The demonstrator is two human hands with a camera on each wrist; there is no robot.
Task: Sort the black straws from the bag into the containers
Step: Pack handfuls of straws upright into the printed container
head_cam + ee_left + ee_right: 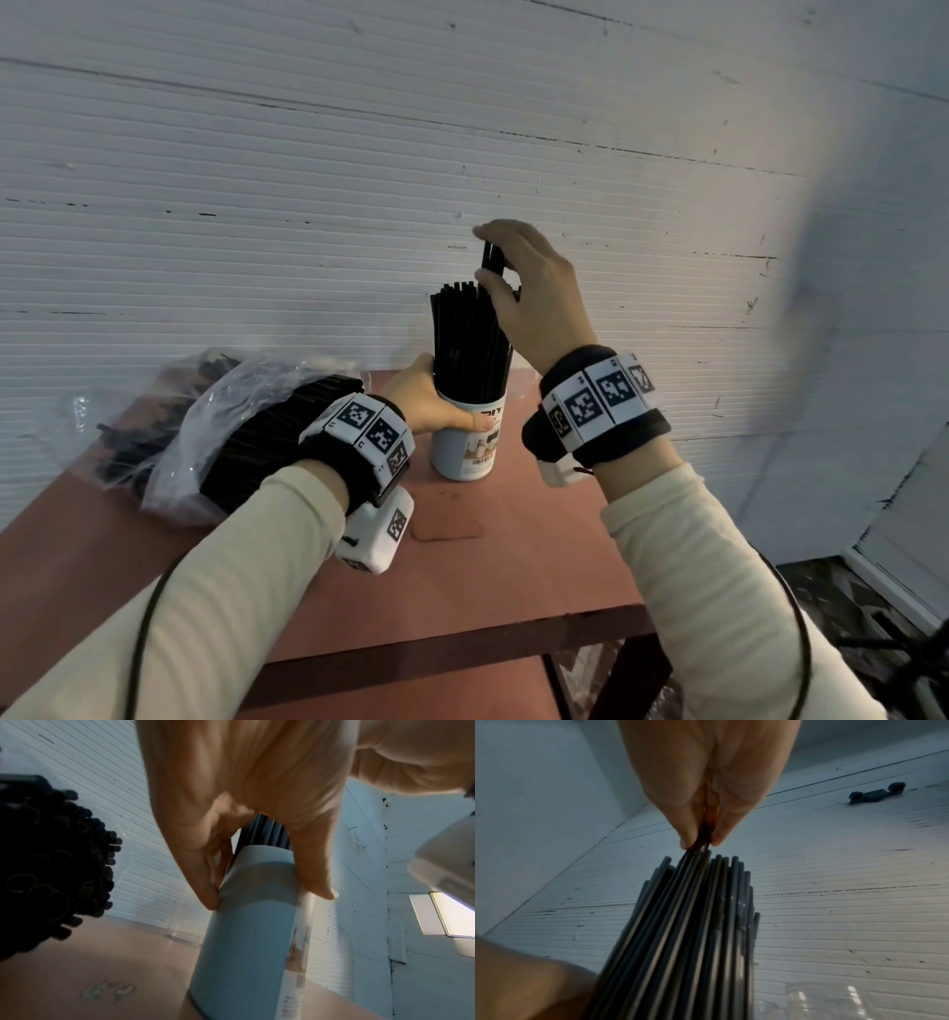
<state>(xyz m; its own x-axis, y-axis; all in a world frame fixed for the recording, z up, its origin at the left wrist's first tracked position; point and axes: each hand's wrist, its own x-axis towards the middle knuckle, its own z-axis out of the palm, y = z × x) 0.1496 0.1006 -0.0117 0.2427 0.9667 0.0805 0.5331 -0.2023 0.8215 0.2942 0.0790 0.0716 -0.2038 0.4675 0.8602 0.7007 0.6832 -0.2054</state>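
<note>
A pale blue paper cup [464, 447] [246, 935] stands on the reddish table [513, 565], packed with upright black straws [470, 339] [687, 933]. My left hand [436, 403] [257, 821] grips the cup near its rim. Above the bundle, my right hand [529, 288] [698, 841] pinches a few black straws [492, 259] by their upper ends, their lower parts down among the others. A clear plastic bag [215, 411] holding many more black straws [51, 866] lies at the left of the table.
A clear glass jar [183, 925] [826, 1002] stands behind the cup near the white ribbed wall [359, 180]. The table's front edge [462, 642] runs close to me, with dark floor at the lower right.
</note>
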